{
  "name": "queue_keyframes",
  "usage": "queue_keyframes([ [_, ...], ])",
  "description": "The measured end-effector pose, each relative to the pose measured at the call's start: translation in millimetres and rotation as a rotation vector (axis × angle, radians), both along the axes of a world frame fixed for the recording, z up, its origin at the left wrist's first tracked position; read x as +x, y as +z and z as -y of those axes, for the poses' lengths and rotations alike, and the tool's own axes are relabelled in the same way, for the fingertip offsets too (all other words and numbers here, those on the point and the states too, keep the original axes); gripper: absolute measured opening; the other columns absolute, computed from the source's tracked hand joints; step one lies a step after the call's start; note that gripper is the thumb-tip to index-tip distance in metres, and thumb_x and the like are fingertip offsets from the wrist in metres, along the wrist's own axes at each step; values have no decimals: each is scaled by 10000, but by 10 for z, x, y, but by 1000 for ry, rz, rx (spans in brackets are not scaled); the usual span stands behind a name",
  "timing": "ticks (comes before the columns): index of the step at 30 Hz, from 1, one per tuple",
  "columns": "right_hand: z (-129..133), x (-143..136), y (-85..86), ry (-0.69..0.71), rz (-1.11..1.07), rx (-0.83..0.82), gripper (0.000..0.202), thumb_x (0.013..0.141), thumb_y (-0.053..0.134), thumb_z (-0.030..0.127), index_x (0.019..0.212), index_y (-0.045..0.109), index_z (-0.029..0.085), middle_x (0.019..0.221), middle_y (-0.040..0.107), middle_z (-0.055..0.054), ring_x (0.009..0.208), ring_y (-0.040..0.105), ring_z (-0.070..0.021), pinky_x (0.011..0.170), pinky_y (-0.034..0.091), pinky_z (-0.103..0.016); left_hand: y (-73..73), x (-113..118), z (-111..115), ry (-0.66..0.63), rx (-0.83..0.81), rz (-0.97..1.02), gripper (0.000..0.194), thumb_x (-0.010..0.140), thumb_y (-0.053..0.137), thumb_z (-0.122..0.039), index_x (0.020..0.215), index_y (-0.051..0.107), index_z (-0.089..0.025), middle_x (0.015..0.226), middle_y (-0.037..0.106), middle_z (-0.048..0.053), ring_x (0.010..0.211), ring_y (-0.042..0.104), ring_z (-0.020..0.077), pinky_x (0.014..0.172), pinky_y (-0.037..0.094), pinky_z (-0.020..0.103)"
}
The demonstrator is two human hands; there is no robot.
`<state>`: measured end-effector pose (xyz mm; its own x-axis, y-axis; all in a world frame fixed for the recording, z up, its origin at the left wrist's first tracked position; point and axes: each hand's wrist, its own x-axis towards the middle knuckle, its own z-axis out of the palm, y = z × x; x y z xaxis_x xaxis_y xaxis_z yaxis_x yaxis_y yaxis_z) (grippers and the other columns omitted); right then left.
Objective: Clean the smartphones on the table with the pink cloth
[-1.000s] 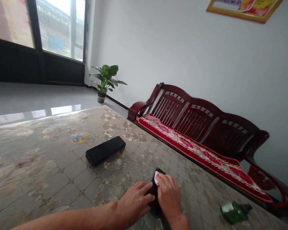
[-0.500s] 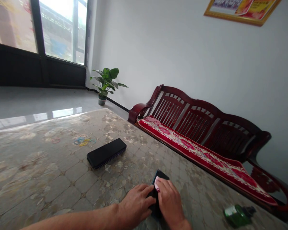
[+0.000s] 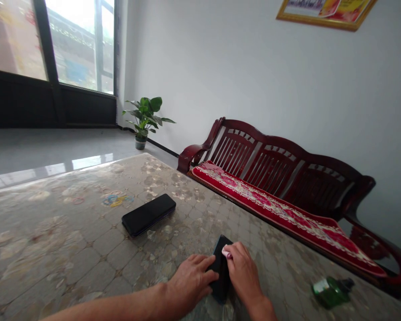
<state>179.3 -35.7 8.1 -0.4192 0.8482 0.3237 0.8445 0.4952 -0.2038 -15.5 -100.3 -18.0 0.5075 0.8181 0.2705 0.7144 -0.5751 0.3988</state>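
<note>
A dark smartphone (image 3: 222, 273) lies flat on the patterned tablecloth, partly covered by both hands. My left hand (image 3: 192, 278) comes in from the lower left, its fingers stretched out and apart, their tips resting on the phone's left side. In my right hand (image 3: 243, 269), closed fingers pinch a small white and pink cloth (image 3: 226, 252) against the upper part of the screen. Farther left, a second black phone (image 3: 149, 214) rests with its screen up, seemingly stacked on something thin. A green bottle with a black top (image 3: 332, 292) is lying to the right of my hands.
Blue, yellow and pink rubber bands (image 3: 117, 199) are scattered on the table (image 3: 96, 263) behind the second phone. Beyond the table's far edge stands a dark red wooden bench (image 3: 263, 165) with a red floral cushion (image 3: 254, 196). A potted plant (image 3: 145, 113) is by the wall.
My right hand has slid a little to the right with the cloth over the phone, uncovering more of the screen. The left hand stays nearly in place. The view has shifted slightly.
</note>
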Motion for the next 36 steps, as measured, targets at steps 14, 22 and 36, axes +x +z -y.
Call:
queue_keyframes([
  [14,62,69,30,-86,-11,25,268,874,443,73,847,651,240,908,655,-26,888,567,-189,785,393,-279,93,24,21,41,-21,-64,355,871,648,-199,1210,615,-300,1413,531,59,1220,549,258,1029,444,425],
  [22,-41,100,55,-115,-32,16,275,871,446,74,874,666,239,918,665,-27,899,563,-192,808,394,-283,149,7,-51,-14,18,-123,353,874,650,-222,1217,607,-296,1378,552,60,1159,573,266,994,473,432],
  [36,-68,56,78,-133,-7,-1,275,852,483,51,875,684,237,921,683,-12,898,551,-183,815,376,-276,170,-32,-106,-44,1,-135,376,871,640,-202,1235,609,-291,1410,532,75,1191,558,272,1023,465,441],
])
